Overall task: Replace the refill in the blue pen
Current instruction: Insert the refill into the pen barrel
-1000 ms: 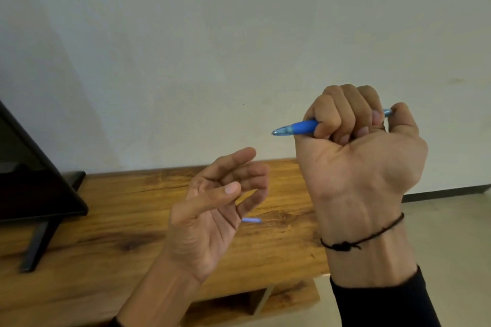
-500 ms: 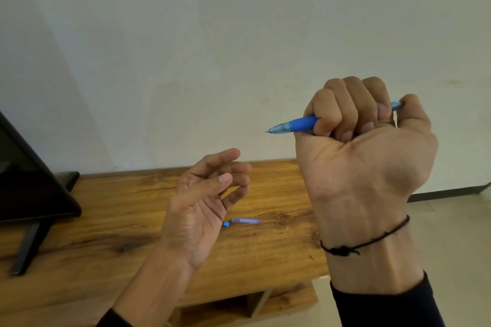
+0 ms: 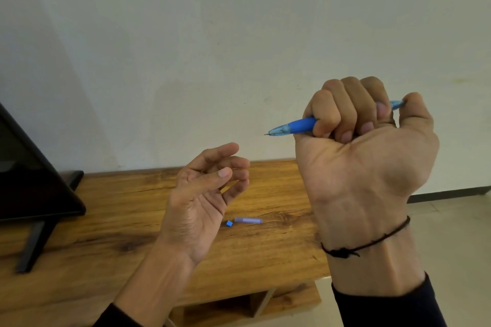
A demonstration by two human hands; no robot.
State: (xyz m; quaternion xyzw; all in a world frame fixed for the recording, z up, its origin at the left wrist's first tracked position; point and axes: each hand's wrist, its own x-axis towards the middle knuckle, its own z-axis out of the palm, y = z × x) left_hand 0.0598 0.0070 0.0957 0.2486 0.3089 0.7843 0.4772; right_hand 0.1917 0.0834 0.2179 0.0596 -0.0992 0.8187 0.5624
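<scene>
My right hand [image 3: 364,162] is raised in a fist around the blue pen [image 3: 297,126], thumb on the clear blue button end. The pen lies nearly level, its clear tip pointing left with the fine metal point sticking out. My left hand [image 3: 204,199] hovers lower and to the left, palm up, fingers loosely curled and holding nothing. Below it on the wooden table [image 3: 106,220] lie a pale violet tube piece [image 3: 248,220] and a tiny blue cap [image 3: 229,223].
A black screen on a stand [image 3: 34,194] occupies the table's left end. A plain wall rises behind. The table's right edge drops to a tiled floor [image 3: 451,233], with a lower shelf [image 3: 239,305] under the top.
The pen's metal point now sticks out of the tip. My left hand has drifted left and down, uncovering the tube piece and blue cap on the table.
</scene>
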